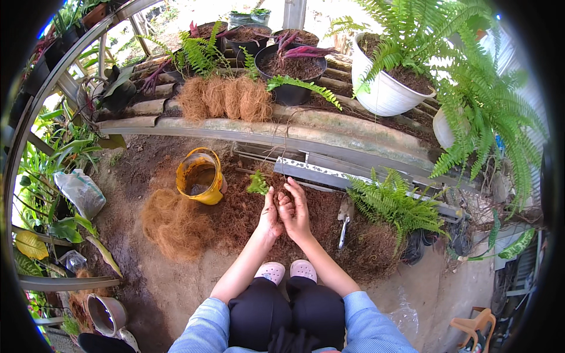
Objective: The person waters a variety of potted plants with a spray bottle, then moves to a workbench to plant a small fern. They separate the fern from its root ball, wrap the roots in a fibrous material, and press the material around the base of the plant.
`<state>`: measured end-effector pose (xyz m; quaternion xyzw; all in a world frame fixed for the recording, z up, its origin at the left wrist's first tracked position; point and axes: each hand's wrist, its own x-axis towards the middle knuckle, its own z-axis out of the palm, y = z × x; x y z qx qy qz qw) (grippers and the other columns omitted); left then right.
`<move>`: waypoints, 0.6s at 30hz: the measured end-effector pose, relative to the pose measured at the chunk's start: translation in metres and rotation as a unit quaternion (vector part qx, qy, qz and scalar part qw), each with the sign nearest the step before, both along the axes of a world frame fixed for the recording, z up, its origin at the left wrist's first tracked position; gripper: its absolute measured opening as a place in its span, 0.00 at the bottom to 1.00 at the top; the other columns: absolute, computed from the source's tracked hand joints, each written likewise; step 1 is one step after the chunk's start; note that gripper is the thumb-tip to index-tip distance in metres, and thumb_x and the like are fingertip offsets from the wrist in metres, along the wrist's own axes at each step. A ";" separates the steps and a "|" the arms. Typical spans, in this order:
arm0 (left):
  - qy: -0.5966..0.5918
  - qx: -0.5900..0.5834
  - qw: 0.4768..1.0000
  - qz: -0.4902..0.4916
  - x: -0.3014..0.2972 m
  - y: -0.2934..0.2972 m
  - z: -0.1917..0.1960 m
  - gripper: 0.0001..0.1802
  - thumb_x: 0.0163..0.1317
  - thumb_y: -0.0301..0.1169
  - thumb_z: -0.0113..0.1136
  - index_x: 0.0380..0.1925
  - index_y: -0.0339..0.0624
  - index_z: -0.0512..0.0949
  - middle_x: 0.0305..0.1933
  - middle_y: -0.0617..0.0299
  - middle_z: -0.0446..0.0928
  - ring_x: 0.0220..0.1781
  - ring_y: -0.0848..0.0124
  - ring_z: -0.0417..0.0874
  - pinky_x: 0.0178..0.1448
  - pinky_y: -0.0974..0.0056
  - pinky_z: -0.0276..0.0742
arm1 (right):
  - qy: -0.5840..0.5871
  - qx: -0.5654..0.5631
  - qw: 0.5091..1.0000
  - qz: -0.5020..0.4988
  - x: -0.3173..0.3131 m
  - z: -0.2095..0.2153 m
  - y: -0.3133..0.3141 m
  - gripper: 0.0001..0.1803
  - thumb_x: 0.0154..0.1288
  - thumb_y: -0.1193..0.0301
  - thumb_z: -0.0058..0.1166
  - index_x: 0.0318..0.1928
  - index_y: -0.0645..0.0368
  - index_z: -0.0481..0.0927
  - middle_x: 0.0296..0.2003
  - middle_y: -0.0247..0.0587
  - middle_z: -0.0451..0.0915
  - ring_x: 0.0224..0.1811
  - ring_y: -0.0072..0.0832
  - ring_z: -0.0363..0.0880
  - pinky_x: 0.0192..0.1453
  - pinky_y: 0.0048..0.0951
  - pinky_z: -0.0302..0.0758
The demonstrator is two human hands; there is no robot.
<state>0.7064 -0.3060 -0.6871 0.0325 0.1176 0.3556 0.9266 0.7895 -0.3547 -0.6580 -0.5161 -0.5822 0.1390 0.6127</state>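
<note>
Your knees [259, 312] are nearest, on the near side of your left hand [270, 219] and right hand [296, 213]. This grip is together, palms facing, fingers curled; I cannot tell what it clamps inside. The small fern [258, 183] shows its leaves just beside the left hand. Left of the grip stand the yellow bucket [213, 191] and, nearer, loose fibre [173, 226]; to its right lies the trowel [344, 225].

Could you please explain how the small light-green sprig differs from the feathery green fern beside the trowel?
The small light-green sprig is compact; the feathery green fern spreads long fronds. The sprig is beside the left hand; the fern stands untouched farther right. Both are leafy.
</note>
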 end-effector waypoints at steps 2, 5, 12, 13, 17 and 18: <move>0.103 -0.027 0.994 0.022 0.009 0.000 0.023 0.29 0.57 0.65 0.44 0.24 0.48 0.67 0.23 0.68 0.67 0.28 0.71 0.69 0.37 0.67 0.71 | 0.278 -0.020 0.958 0.063 0.009 0.001 -0.010 0.24 0.67 0.58 0.45 0.57 0.59 0.66 0.60 0.43 0.63 0.59 0.29 0.63 0.54 0.29 0.69; 0.146 0.033 0.988 0.042 0.008 0.000 0.031 0.41 0.52 0.73 0.36 0.32 0.42 0.72 0.33 0.59 0.74 0.39 0.63 0.76 0.49 0.60 0.72 | 0.230 0.007 0.973 -0.010 0.021 0.004 -0.016 0.17 0.66 0.70 0.46 0.55 0.59 0.68 0.57 0.43 0.67 0.54 0.28 0.69 0.51 0.29 0.71; 0.086 0.064 0.993 0.047 0.007 -0.004 0.028 0.57 0.47 0.78 0.19 0.53 0.35 0.67 0.54 0.49 0.71 0.59 0.57 0.69 0.65 0.55 0.61 | -0.076 -0.030 0.996 -0.040 0.000 0.009 -0.017 0.19 0.55 0.78 0.57 0.49 0.58 0.75 0.53 0.41 0.73 0.56 0.36 0.72 0.63 0.38 0.65; 0.069 0.077 0.994 0.041 0.008 -0.006 0.029 0.58 0.47 0.77 0.19 0.55 0.35 0.65 0.58 0.49 0.68 0.62 0.59 0.66 0.68 0.55 0.57 | -0.095 -0.026 0.993 -0.062 -0.001 0.004 -0.014 0.17 0.57 0.79 0.55 0.50 0.60 0.76 0.51 0.42 0.75 0.57 0.34 0.70 0.62 0.35 0.65; 0.075 0.066 0.994 0.052 0.007 -0.007 0.030 0.50 0.55 0.71 0.24 0.58 0.36 0.63 0.62 0.51 0.65 0.65 0.60 0.62 0.69 0.55 0.53 | 0.171 -0.095 0.980 -0.038 0.006 -0.008 -0.006 0.15 0.64 0.75 0.50 0.52 0.59 0.75 0.51 0.41 0.75 0.57 0.29 0.70 0.62 0.30 0.63; 0.083 0.069 0.991 0.075 0.009 -0.007 0.028 0.47 0.57 0.67 0.26 0.58 0.36 0.62 0.62 0.51 0.64 0.65 0.60 0.62 0.70 0.55 0.52 | 0.298 -0.100 0.949 0.004 0.007 -0.010 -0.006 0.15 0.66 0.72 0.48 0.52 0.60 0.75 0.51 0.41 0.75 0.56 0.28 0.70 0.62 0.29 0.62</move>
